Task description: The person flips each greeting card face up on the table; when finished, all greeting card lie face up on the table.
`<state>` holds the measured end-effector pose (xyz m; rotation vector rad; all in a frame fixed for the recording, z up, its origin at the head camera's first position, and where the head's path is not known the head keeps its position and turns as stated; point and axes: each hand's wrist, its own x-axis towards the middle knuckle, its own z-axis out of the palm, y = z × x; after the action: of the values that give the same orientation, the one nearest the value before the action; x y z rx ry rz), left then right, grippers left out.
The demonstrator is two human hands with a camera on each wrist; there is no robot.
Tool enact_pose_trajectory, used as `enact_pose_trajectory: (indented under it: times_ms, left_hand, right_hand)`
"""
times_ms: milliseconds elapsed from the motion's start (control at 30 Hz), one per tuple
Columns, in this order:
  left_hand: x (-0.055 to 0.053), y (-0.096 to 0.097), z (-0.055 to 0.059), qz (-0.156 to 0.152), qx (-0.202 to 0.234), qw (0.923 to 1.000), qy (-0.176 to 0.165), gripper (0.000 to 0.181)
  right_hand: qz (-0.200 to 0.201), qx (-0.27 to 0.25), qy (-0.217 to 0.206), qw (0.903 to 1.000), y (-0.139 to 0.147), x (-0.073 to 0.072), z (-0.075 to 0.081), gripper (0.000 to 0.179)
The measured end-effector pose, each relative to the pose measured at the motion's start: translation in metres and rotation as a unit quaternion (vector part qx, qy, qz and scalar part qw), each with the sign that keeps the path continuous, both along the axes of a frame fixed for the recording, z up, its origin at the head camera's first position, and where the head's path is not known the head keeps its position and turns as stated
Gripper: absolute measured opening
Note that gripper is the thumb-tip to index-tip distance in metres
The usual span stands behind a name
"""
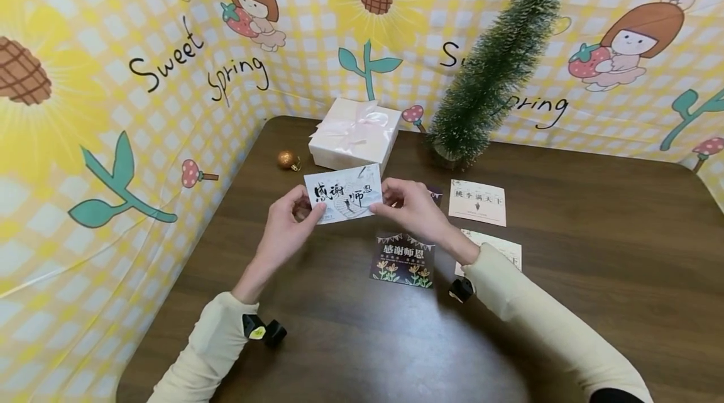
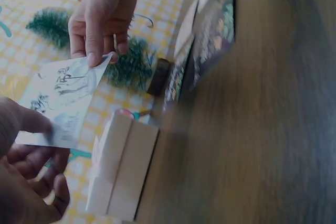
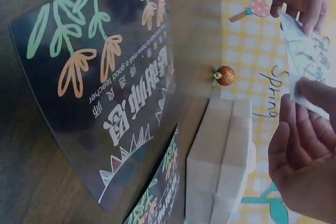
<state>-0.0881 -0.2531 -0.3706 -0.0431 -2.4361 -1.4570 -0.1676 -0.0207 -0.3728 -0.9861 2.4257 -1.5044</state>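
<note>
A pale blue-white greeting card (image 1: 343, 195) with black brush lettering is held up above the table, tilted toward the head camera. My left hand (image 1: 285, 220) pinches its left end, thumb on the front face. At the opposite end my right hand (image 1: 415, 208) pinches the card the same way. The left wrist view shows the card (image 2: 65, 95) between both hands, and the right wrist view has it edge-on at the right. Beneath the right hand lies a dark card (image 1: 402, 259) with flower drawings and white lettering; a second dark card (image 3: 157, 195) is mostly covered by that hand in the head view.
Two cream cards (image 1: 477, 203) lie right of the dark ones, the nearer partly hidden by my right wrist. Behind the hands stands a white gift box (image 1: 353, 132) with a pink bow. An orange bauble (image 1: 287, 160) sits left of it, a small artificial tree (image 1: 492, 70) right.
</note>
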Motion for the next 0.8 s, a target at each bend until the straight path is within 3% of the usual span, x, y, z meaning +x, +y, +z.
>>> enact_pose_trajectory:
  times_ms: [167,300,567,800]
  left_hand:
    - [-0.004,-0.008,-0.011,0.020,-0.053,0.9959,-0.070,0.012]
    - [-0.007,-0.012,-0.022,0.023,-0.083,0.9895,-0.116,0.015]
    - [-0.012,-0.018,-0.037,0.017,-0.147,0.9709,-0.188,0.020]
    - [-0.012,-0.022,-0.042,0.020,-0.209,0.9504,-0.230,0.028]
  right_hand:
    - [-0.036,0.069,0.005,0.9969,-0.012,-0.003,-0.010,0.017]
    - [-0.039,0.125,-0.006,0.9913,-0.019,-0.004,-0.017,0.018]
    - [-0.037,0.239,0.000,0.9702,-0.028,-0.005,-0.025,0.019]
    - [-0.029,0.282,-0.013,0.9590,-0.034,-0.007,-0.028,0.019]
